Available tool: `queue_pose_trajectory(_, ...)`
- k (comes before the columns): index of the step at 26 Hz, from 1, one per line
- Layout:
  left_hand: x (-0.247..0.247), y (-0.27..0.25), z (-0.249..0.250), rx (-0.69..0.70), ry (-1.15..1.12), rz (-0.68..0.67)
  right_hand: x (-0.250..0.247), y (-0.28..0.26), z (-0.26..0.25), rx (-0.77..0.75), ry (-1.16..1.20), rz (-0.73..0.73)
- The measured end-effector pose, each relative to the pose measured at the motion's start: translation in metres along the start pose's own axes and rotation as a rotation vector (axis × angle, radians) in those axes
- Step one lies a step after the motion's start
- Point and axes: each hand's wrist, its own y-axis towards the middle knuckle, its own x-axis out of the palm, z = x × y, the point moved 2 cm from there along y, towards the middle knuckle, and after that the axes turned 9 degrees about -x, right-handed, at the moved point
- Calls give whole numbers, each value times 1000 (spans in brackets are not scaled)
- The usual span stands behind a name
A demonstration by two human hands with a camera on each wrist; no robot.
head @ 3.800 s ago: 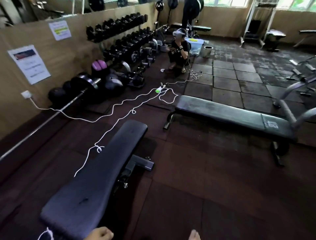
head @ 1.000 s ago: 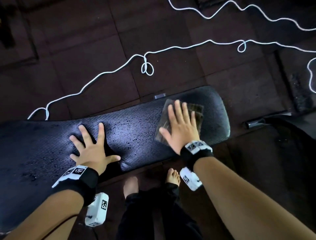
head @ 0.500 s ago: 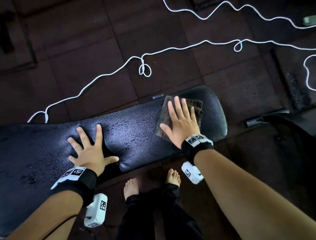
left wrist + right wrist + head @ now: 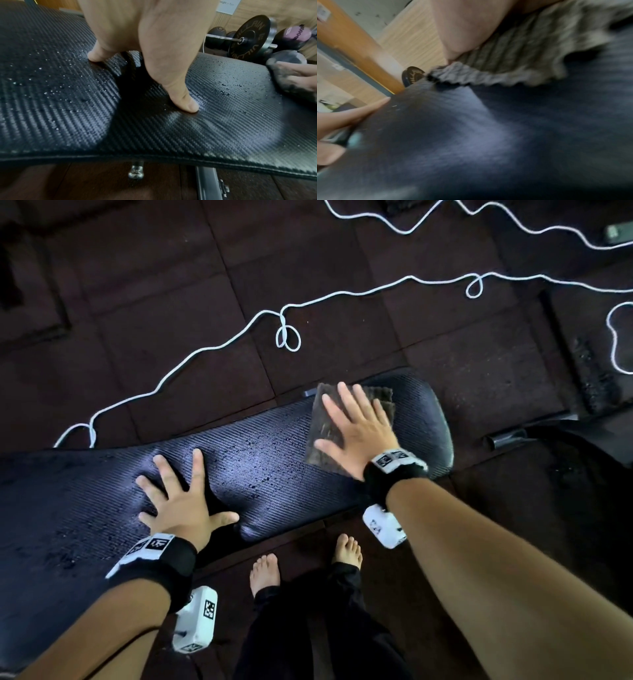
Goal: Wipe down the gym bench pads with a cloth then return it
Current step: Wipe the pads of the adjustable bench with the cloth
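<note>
A dark woven-texture bench pad (image 4: 267, 474) runs across the head view, wet with small droplets (image 4: 224, 93). My right hand (image 4: 356, 429) lies flat with straight fingers on a brownish-grey ribbed cloth (image 4: 320, 433) near the pad's right end, pressing it down. The cloth (image 4: 513, 59) is blurred in the right wrist view. It also shows at the right edge of the left wrist view as a grey cloth (image 4: 284, 59). My left hand (image 4: 181, 498) is spread flat on the pad's middle, fingertips (image 4: 187, 105) denting the padding.
A white cable (image 4: 239, 333) snakes over the dark rubber floor tiles behind the bench. My bare feet (image 4: 265, 573) stand in front of it. A barbell with a black plate (image 4: 248, 36) and dumbbells lie by the wooden wall. A metal bench foot (image 4: 507, 438) sticks out at right.
My right hand has slid the cloth a little toward the pad's far edge. The left hand stays planted on the pad.
</note>
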Motion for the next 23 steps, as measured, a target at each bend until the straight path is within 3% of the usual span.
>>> queue_pose_trajectory(1,-1,0,-1,0,4,3,-3,-3,25,40,21,30)
queue_pose_trajectory(4,1,1,0,2,17,-7,-18,-10,92,359,133,61)
queue_pose_trajectory(6,-1,2,1,-11,6,-12,-19,1,84,494,178,82)
queue_pose_trajectory(8,-2,1,1,-15,24,-9,-10,16,33,464,142,101)
queue_pose_trajectory(10,-2,1,1,-12,21,-5,2,18,-13,277,85,80)
queue_pose_trajectory(11,-2,1,1,-11,16,-1,5,13,-19,182,51,61)
queue_pose_trajectory(13,-1,0,0,1,28,8,3,4,15,101,18,68)
queue_pose_trajectory(14,0,0,0,2,31,10,2,-4,44,150,42,88)
queue_pose_trajectory(16,1,1,0,-5,30,12,3,-29,92,401,160,165)
queue_pose_trajectory(18,1,1,0,-17,33,10,13,-59,96,539,233,209)
queue_pose_trajectory(21,2,1,2,-25,31,9,42,-77,17,470,171,201)
queue_pose_trajectory(23,2,1,2,-21,23,11,55,-75,-35,311,120,141)
